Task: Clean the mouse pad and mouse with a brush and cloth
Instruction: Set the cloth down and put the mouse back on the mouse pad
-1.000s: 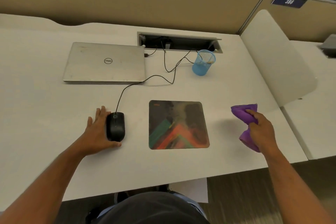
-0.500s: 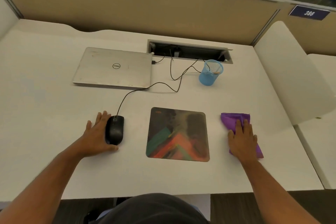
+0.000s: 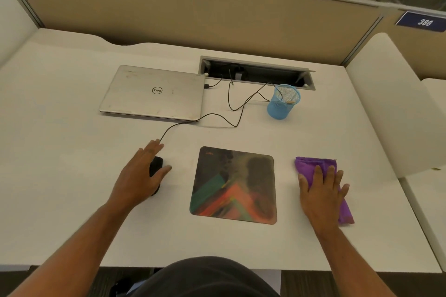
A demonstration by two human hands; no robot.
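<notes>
One white desk (image 3: pixel 72 176), beige partition (image 3: pixel 193 19) behind.

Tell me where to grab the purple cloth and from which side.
Pinch the far bunched edge of the cloth from above. It lies flat on the desk, and the right hand rests flat on its near part, leaving that far edge bare.

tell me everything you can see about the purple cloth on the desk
The purple cloth looks soft, like microfibre, and is loosely folded into a long crumpled strip. It lies flat on the white desk, right of the mouse pad and apart from it. The right hand rests on it with straight fingers, covering its middle; both ends show.
</notes>
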